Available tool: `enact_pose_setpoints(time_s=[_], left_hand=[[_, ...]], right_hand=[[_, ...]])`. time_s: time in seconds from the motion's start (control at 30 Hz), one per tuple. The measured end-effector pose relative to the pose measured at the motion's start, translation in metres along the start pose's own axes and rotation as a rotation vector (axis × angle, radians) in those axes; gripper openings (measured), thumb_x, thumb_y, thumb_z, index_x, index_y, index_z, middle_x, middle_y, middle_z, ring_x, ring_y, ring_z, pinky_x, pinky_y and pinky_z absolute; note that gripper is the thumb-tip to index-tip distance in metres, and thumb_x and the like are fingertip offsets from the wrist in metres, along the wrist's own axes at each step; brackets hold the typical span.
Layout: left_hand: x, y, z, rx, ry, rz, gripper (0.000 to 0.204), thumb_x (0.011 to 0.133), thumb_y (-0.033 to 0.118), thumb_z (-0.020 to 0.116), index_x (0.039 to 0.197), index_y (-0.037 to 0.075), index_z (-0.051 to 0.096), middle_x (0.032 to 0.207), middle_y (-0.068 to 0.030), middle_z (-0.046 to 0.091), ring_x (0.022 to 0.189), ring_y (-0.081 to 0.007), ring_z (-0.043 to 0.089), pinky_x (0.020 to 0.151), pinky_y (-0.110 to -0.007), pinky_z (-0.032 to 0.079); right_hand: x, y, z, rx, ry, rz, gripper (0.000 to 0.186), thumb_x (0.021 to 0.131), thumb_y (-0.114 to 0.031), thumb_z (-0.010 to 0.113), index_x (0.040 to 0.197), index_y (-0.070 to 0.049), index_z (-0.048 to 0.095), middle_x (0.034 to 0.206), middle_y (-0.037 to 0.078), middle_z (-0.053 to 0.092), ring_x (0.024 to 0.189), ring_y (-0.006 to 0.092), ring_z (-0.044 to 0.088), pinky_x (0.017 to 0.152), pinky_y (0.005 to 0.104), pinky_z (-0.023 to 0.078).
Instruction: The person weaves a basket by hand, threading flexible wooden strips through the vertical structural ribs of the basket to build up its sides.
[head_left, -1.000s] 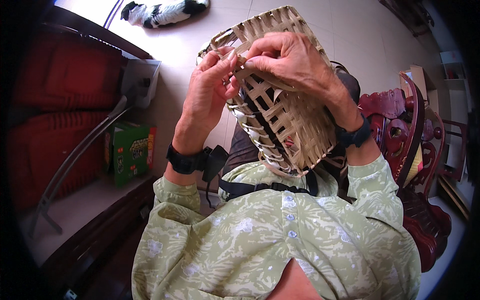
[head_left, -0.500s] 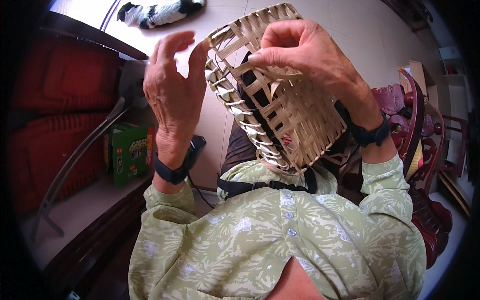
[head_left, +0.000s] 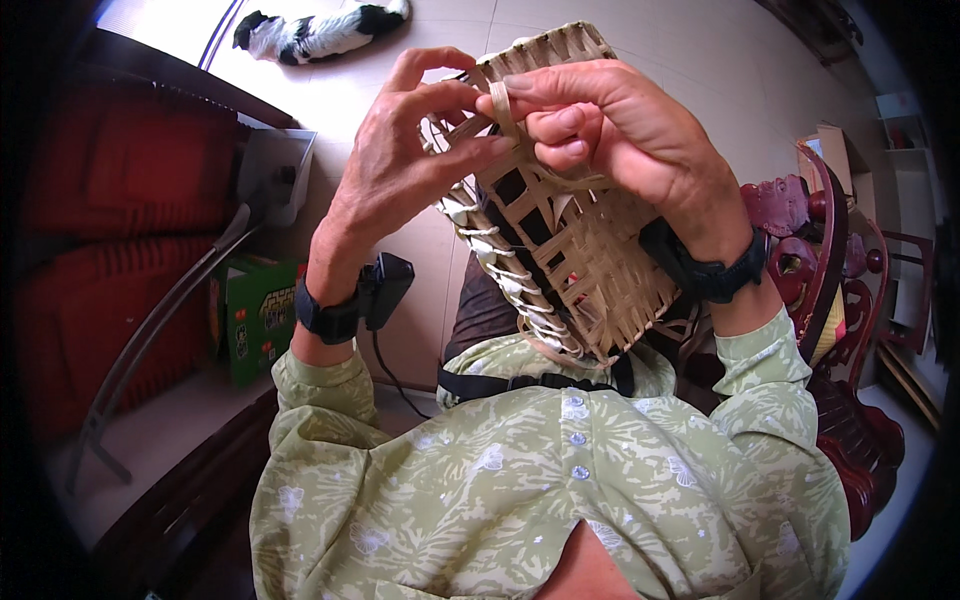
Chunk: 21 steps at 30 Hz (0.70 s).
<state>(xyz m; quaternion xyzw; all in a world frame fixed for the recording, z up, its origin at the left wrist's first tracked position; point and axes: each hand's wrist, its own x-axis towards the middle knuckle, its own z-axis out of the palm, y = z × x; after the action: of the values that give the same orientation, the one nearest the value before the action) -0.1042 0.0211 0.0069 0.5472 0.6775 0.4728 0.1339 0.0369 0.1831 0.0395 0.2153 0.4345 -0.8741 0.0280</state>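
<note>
A woven basket (head_left: 610,240) of flat tan strips rests tilted on my lap. White lacing wraps its left edge, and open gaps show in the weave near that edge. My right hand (head_left: 640,140) pinches a loose flat strip (head_left: 502,108) between thumb and fingers above the weave. Close against that strip, my left hand (head_left: 400,140) curves over the basket's upper left corner. Its thumb and fingers are apart, with the thumb tip at the strip. Both wrists wear dark bands, and a black device (head_left: 386,290) sits at the left one.
A black-and-white animal (head_left: 320,35) lies on the pale tiled floor beyond. Red cushions (head_left: 130,160), a curved metal bar (head_left: 150,340) and a green box (head_left: 255,315) are on the left. Carved dark-red wooden furniture (head_left: 830,250) stands close on the right.
My left hand has moved right and in toward the strip. The basket has shifted slightly down and right. My right hand keeps its pinch, with the strip's end now standing up.
</note>
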Motion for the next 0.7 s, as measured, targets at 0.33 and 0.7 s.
enact_pose_setpoints(time_s=[0.33, 0.7], left_hand=[[0.007, -0.002, 0.002, -0.109, -0.075, -0.006, 0.018, 0.079, 0.010, 0.081, 0.096, 0.006, 0.075, 0.121, -0.0076, 0.055, 0.074, -0.0101, 0.062, 0.068, -0.027, 0.053], [-0.004, -0.005, 0.013, -0.040, 0.046, -0.011, 0.019, 0.085, 0.018, 0.077, 0.099, 0.004, 0.073, 0.126, -0.0108, 0.055, 0.087, -0.0173, 0.067, 0.075, -0.031, 0.057]], right_hand=[[-0.004, 0.011, -0.012, 0.159, 0.000, -0.064, 0.022, 0.098, -0.017, 0.062, 0.094, 0.005, 0.065, 0.080, 0.004, 0.069, 0.042, -0.0021, 0.033, 0.037, 0.0157, 0.029], [-0.009, 0.007, 0.002, -0.560, -0.026, -0.349, 0.019, 0.099, -0.020, 0.064, 0.103, -0.003, 0.071, 0.089, 0.003, 0.073, 0.053, -0.0009, 0.047, 0.046, 0.0165, 0.041]])
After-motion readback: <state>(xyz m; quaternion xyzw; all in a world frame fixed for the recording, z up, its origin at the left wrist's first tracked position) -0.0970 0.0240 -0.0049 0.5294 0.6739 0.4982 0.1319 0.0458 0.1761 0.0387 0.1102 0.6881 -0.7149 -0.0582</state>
